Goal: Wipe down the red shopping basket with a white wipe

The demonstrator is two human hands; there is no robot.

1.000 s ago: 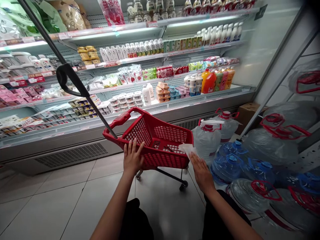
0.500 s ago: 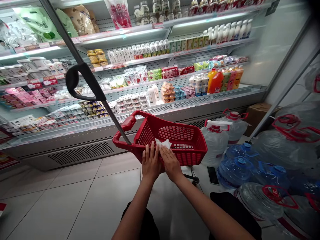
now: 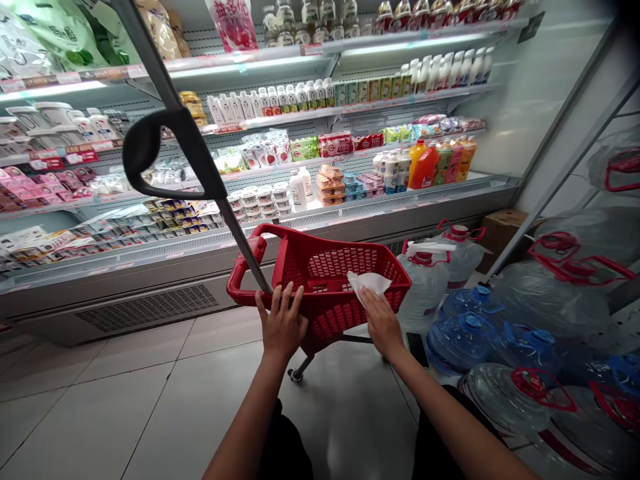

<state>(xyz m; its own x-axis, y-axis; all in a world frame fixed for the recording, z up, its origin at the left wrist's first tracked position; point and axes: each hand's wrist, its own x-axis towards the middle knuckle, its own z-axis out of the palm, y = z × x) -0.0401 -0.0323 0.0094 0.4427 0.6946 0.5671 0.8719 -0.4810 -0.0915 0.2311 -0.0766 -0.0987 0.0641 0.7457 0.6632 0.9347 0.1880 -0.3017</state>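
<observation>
A red plastic shopping basket on wheels [image 3: 345, 317] stands on the floor before me, its perforated walls facing up and toward me. From its left end a long grey pole with a black grip [image 3: 200, 157] slants up to the upper left. My left hand [image 3: 283, 323] rests on the near rim by the foot of the pole, fingers spread and holding nothing. Farther right on the same rim, my right hand [image 3: 383, 323] presses a white tissue [image 3: 369, 283] against the edge. The tissue sticks up past my fingertips over the basket's inside. Its lower part is hidden under my fingers.
A refrigerated shelf case [image 3: 320, 223] with dairy and drinks runs behind the basket. Large clear water jugs [image 3: 425, 283] and blue-tinted jugs [image 3: 460, 340] crowd the right side. A dark phone [image 3: 417, 349] lies on the tiled floor beside them.
My right hand has slid right along the rim with the tissue. My left hand has shifted left toward the pole. The hands were side by side before and are now apart.
</observation>
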